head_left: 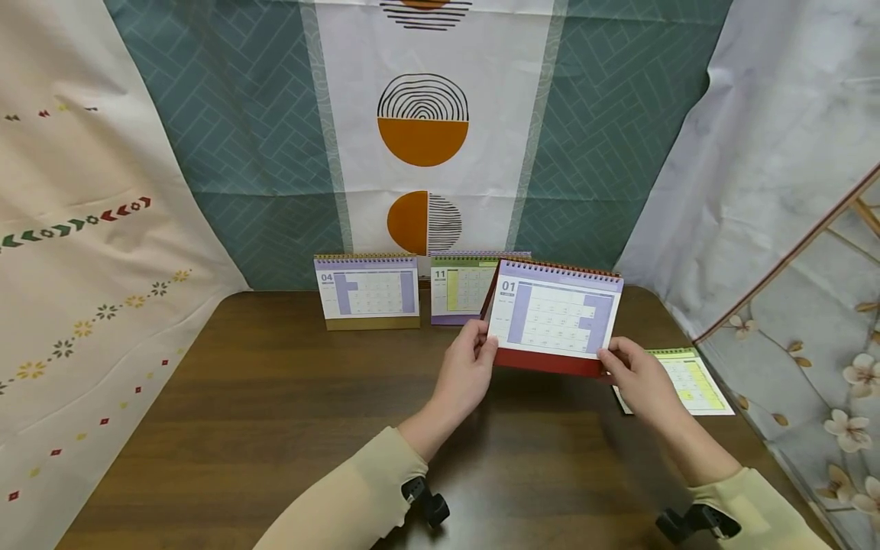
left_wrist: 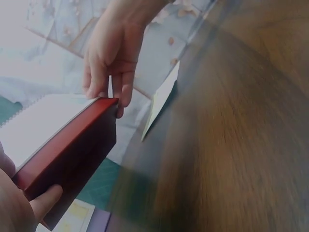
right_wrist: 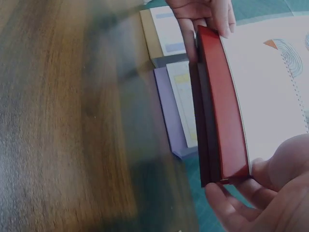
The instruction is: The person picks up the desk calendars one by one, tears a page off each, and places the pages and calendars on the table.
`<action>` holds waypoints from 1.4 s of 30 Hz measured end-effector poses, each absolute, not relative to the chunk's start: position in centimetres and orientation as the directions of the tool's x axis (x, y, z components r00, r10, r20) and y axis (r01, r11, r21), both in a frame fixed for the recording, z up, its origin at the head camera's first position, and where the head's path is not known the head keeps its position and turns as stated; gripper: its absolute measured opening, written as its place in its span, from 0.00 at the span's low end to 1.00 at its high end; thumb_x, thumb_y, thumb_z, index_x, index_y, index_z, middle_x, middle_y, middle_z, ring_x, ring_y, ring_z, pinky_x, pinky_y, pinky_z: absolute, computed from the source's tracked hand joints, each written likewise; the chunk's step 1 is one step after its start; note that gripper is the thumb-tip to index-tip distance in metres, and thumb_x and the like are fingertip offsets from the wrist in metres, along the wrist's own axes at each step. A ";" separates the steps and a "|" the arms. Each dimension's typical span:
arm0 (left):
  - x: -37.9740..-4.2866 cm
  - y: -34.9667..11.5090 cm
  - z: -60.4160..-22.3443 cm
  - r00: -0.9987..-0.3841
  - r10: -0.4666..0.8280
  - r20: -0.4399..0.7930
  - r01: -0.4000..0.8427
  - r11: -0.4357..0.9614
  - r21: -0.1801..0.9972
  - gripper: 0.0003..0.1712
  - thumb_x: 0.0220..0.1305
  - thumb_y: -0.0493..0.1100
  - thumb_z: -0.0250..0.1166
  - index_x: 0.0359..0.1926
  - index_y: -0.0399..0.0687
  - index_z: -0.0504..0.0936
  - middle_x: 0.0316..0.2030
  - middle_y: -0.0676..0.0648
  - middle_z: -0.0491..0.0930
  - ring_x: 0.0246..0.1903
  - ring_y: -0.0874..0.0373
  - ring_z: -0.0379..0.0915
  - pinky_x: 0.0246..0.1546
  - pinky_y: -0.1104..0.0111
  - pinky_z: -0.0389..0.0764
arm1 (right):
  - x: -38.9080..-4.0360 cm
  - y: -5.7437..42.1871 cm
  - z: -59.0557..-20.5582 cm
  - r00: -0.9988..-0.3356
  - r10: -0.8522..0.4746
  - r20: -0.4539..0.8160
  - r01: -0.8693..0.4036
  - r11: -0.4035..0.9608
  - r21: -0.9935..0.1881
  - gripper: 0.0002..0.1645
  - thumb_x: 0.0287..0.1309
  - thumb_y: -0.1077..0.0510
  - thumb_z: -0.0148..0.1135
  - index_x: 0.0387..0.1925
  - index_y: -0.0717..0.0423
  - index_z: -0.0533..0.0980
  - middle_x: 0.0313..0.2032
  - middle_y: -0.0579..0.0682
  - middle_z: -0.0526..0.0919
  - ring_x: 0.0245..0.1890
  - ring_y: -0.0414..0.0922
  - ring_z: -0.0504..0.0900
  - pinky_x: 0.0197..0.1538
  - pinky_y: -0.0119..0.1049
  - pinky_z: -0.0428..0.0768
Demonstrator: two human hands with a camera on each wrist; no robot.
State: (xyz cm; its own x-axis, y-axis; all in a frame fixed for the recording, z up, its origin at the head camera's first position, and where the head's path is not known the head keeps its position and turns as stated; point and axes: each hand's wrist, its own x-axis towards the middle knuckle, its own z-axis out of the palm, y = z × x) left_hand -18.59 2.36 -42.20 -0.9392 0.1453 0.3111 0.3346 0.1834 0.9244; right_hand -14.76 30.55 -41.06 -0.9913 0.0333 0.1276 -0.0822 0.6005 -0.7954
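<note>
A red-based desk calendar (head_left: pixel 553 313) showing page 01 is held up off the table by both hands. My left hand (head_left: pixel 467 370) grips its lower left corner, thumb on the front and fingers behind. At the lower right corner, my right hand (head_left: pixel 639 374) pinches it the same way. In the right wrist view the red base (right_wrist: pixel 224 106) stands folded, its dark underside showing. Behind it, partly covered, is a purple-based calendar (head_left: pixel 454 294) with a green page 11. To its left a tan-based calendar (head_left: pixel 367 294) stands upright on page 04.
A calendar with a yellow-green page (head_left: pixel 694 382) lies at the table's right edge, partly behind the right hand. The brown wooden table (head_left: pixel 275 428) is bordered by a patterned cloth (head_left: pixel 577 153) at the back and by hanging fabrics on both sides.
</note>
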 end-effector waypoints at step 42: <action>-22.6 11.9 -43.1 -0.934 0.356 0.025 0.241 0.579 0.779 0.38 0.84 0.43 0.61 0.86 0.38 0.58 0.79 0.42 0.70 0.76 0.54 0.68 0.75 0.59 0.70 | -17.6 39.4 -42.5 -0.958 0.195 0.213 -0.007 0.723 -0.691 0.23 0.86 0.56 0.56 0.62 0.75 0.79 0.55 0.75 0.86 0.41 0.40 0.90 0.40 0.27 0.86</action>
